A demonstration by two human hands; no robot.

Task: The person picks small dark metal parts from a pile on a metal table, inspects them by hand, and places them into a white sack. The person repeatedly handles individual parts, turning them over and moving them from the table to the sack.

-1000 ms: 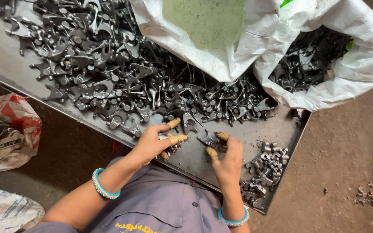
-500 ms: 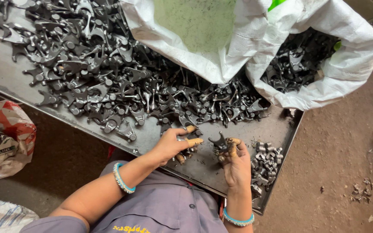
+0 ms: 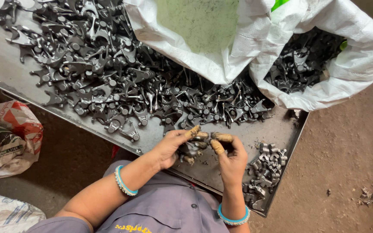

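Over the metal tray (image 3: 281,129), both hands' fingers (image 3: 221,138) pinch one dark metal part (image 3: 191,149).

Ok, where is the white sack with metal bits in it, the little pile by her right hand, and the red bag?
white sack (image 3: 359,56), head view, right wall.
little pile (image 3: 266,166), head view, middle.
red bag (image 3: 11,118), head view, top.

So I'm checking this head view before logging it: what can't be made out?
- Dark metal part: mostly hidden by the left hand and right hand; its shape is unclear.
- White sack: its depth is in shadow.
- Metal tray: cut off by the top edge.
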